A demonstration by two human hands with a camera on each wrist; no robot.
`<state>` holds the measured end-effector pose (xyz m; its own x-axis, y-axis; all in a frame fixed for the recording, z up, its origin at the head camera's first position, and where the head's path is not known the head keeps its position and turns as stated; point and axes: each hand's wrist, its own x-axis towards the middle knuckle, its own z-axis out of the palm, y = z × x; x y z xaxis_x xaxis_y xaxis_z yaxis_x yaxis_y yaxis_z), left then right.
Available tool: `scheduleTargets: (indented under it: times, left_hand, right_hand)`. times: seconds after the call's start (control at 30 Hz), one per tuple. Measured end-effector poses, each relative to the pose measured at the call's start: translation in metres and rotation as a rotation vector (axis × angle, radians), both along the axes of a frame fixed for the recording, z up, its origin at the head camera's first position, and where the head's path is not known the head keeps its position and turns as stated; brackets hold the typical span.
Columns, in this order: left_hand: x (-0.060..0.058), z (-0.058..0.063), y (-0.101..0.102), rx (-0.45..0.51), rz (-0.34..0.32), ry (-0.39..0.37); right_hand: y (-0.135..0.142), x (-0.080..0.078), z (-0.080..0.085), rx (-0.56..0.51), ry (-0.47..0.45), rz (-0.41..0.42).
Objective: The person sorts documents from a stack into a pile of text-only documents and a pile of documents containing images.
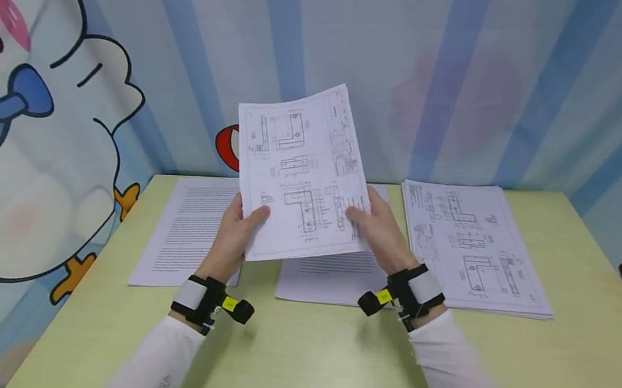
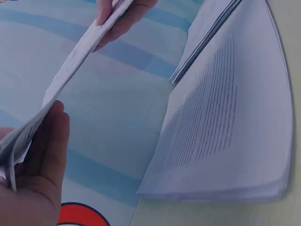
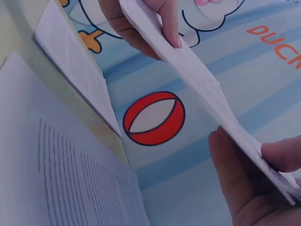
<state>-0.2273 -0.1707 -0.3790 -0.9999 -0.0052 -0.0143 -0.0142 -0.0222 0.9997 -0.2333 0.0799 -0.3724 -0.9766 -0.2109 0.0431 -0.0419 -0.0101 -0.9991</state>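
Both hands hold up a thin stack of paper sheets (image 1: 302,174) printed with technical drawings, tilted above the table. My left hand (image 1: 236,230) pinches its lower left edge, thumb on the printed face and fingers behind. At the lower right edge, my right hand (image 1: 384,231) grips the same way. The left wrist view shows the left fingers (image 2: 55,141) flat against the back of the sheets. From the right wrist side, the stack (image 3: 207,94) appears nearly edge-on, with several sheets together.
On the pale green table (image 1: 303,359) lie a left stack of text pages (image 1: 186,231), a middle text stack (image 1: 330,279) partly behind the held sheets, and a right stack of drawings (image 1: 471,251). A striped cartoon curtain (image 1: 362,46) hangs behind the table's far edge.
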Motion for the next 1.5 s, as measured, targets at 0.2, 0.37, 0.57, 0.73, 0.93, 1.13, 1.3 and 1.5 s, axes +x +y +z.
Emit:
scheduleTargets:
  times: [0.2, 0.37, 0.57, 0.73, 0.93, 1.13, 1.3, 1.5]
  left_hand:
    - [-0.004, -0.003, 0.041, -0.014, -0.104, 0.071]
    - [-0.005, -0.008, 0.08, -0.097, -0.184, 0.074]
    - [-0.007, -0.02, 0.128, -0.185, -0.279, -0.051]
    - [-0.003, -0.027, 0.157, -0.198, -0.389, -0.12]
    - [0.001, -0.036, 0.183, -0.201, -0.474, -0.207]
    - [0.007, -0.044, 0.202, -0.242, -0.546, -0.239]
    - [0.014, -0.043, 0.212, -0.276, -0.567, -0.232]
    - [0.017, -0.041, 0.213, -0.388, -0.527, -0.217]
  right_hand:
    - [0.045, 0.004, 0.006, 0.206, 0.015, -0.099]
    - [0.086, 0.009, 0.006, 0.344, -0.025, -0.141]
    - [0.134, 0.016, -0.002, 0.428, -0.073, -0.193]
    - [0.173, 0.02, -0.013, 0.503, -0.089, -0.21]
    - [0.213, 0.027, -0.026, 0.599, -0.112, -0.218]
    - [0.245, 0.026, -0.04, 0.64, -0.169, -0.19]
    - [0.259, 0.024, -0.051, 0.675, -0.218, -0.194]
    - [0.262, 0.025, -0.058, 0.706, -0.224, -0.223]
